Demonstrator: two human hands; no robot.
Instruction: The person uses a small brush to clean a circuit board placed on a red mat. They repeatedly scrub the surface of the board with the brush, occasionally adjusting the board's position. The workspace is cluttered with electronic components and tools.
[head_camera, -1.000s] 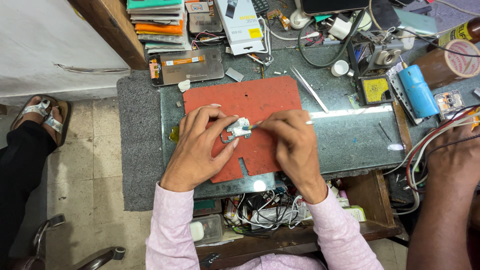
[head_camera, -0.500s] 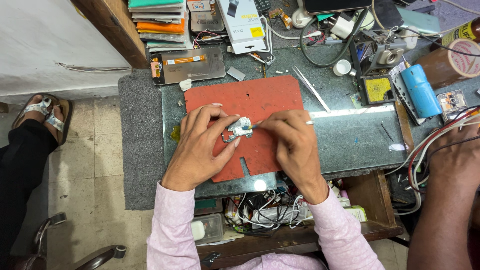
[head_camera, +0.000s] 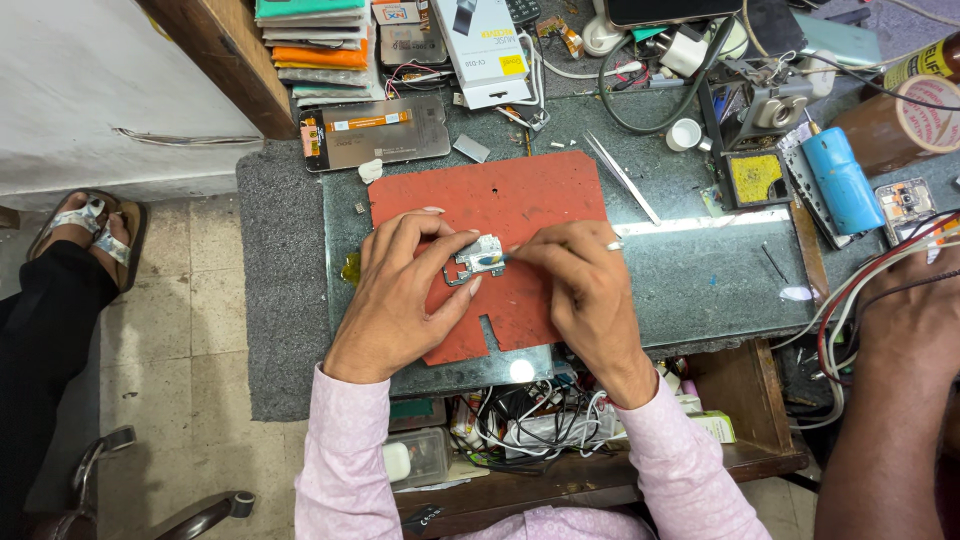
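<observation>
My left hand (head_camera: 400, 290) pinches a small silver metal phone part (head_camera: 477, 258) just above the red work mat (head_camera: 520, 200). My right hand (head_camera: 580, 290) grips a thin tool with a blue tip (head_camera: 497, 259), and the tip touches the part. Both wrists are in pink sleeves. The part's underside is hidden by my fingers.
Metal tweezers (head_camera: 620, 177) lie at the mat's right edge. A phone screen panel (head_camera: 375, 132), a white box (head_camera: 480, 40) and stacked books (head_camera: 310, 45) sit at the back. A blue cylinder (head_camera: 842, 180), brown tape roll (head_camera: 925, 110) and cables crowd the right. Another person's arm (head_camera: 890, 400) rests at far right.
Both hands stay on the small part over the mat; only slight finger shifts show.
</observation>
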